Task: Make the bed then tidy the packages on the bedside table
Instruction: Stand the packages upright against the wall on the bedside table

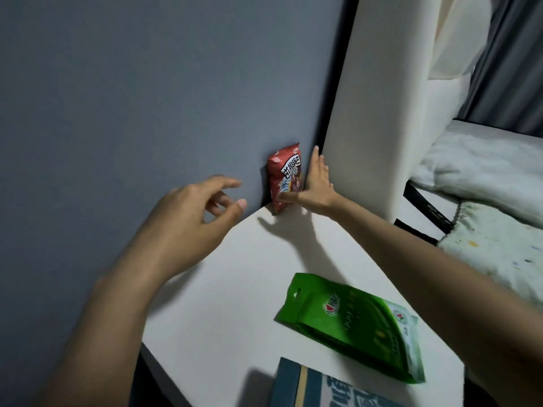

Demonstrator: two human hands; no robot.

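Red snack packet with white label was stood upright at the far corner of the white desk against the wall, steadied by right hand, fingers spread flat. Left hand hovered empty, fingers loosely curled. Three packages counted: red, green pouch, blue box.

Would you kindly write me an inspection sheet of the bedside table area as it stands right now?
Surface: white bedside table, mostly bare.
Job's things: red snack packet upright in the back corner against the grey wall; green pouch lying flat near the front; blue box at the front edge, partly out of view.
Clutter: nothing seen.
Grippers: right hand flat against the red packet's side, thumb on its front; left hand open, holding nothing.
Cables: nothing seen.
Surroundings: cream headboard; rumpled bedding on the right.
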